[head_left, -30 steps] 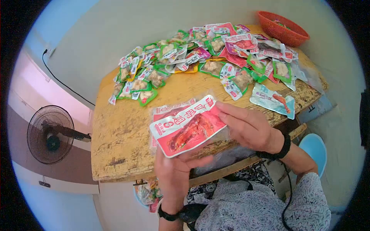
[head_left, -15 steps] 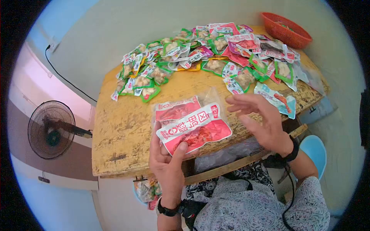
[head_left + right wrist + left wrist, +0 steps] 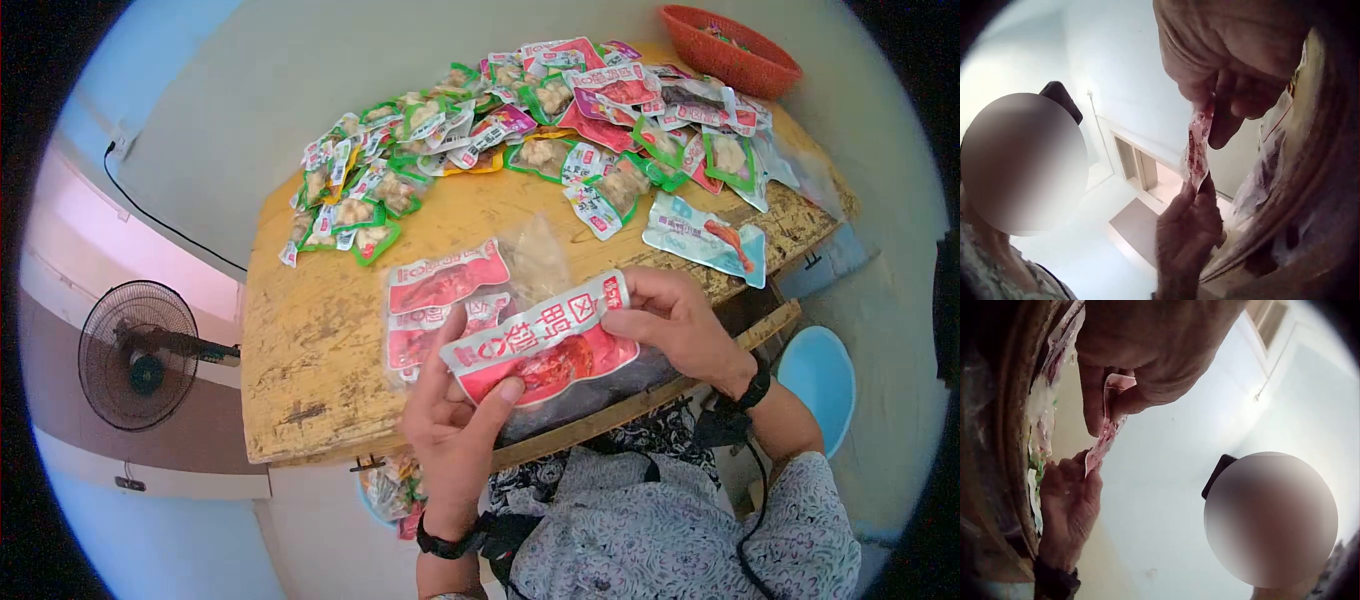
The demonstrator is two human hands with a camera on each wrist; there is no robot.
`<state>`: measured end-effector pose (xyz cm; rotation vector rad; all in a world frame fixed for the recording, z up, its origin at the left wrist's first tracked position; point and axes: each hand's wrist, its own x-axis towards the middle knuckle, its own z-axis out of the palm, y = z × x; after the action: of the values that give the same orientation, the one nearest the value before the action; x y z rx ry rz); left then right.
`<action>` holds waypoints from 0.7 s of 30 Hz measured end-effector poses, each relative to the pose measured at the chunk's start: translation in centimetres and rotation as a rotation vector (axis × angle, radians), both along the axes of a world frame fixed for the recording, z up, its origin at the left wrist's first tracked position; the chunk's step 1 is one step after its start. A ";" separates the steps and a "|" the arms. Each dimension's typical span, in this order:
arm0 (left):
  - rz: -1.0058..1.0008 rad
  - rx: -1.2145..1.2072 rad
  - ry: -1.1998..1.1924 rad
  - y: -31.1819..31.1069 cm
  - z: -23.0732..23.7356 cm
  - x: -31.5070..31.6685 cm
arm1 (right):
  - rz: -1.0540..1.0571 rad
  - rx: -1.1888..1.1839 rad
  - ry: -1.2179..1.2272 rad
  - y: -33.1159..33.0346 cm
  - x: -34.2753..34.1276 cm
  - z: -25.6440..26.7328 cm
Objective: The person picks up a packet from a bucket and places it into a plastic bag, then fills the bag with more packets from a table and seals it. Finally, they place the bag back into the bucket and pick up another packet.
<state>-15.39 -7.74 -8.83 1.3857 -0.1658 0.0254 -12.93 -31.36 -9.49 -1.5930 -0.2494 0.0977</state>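
Note:
In the head view a red and white packet (image 3: 545,345) is held between both hands, tilted above the table's front edge. The left hand (image 3: 450,425) pinches its left end, thumb on the front. At its right end the right hand (image 3: 680,325) grips the upper corner. Behind it, a clear bag with red and white packets (image 3: 445,285) lies on the table. Both wrist views show the held packet (image 3: 1107,434) (image 3: 1199,144) edge-on between the two hands.
Many packets (image 3: 540,155) are heaped along the back of the wooden table (image 3: 330,330). A light blue packet (image 3: 705,240) lies at the right. A red basket (image 3: 735,55) stands at the back right; a blue basin (image 3: 818,385) is below, and a fan (image 3: 138,355) is at the left.
The right hand has come back to the packet and taken hold of its right end. Lifted by both hands, the packet has moved right, off the bagged packets, which now lie on the table.

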 end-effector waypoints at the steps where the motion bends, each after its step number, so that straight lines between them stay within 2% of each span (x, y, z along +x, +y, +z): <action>1: 0.004 -0.002 0.006 -0.4 -0.1 0.1 | -0.042 -0.056 -0.036 -0.3 -0.2 0.2; 3: 0.013 -0.008 0.017 -1.3 -0.6 0.3 | -0.126 -0.170 -0.107 -1.3 -0.6 0.5; 6: 0.127 0.318 -0.175 -1.4 -0.5 0.8 | -0.373 -0.144 -0.029 -4.4 -0.3 1.1; 9: 0.294 0.647 -0.420 -0.9 -1.1 1.9 | -0.538 0.078 -0.079 -5.7 0.5 1.2; 13: 0.364 0.988 -0.567 -1.9 -0.8 2.4 | -0.497 -0.096 -0.080 -6.2 0.8 -0.5; 18: 0.317 1.018 -0.585 -3.3 -0.5 2.5 | -0.616 -0.047 -0.162 -4.7 1.1 -0.7; 20: 0.300 1.023 -0.571 -3.5 -0.5 2.5 | -0.588 -0.273 -0.216 -6.4 1.7 -2.8; 21: 0.287 1.026 -0.566 -3.7 -0.5 2.5 | -0.559 -0.253 -0.194 -6.3 1.7 -2.7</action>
<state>-12.86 -11.40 -9.31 2.3935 -0.4946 0.6527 -11.27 -37.65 -12.20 -1.8716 0.0691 -0.4750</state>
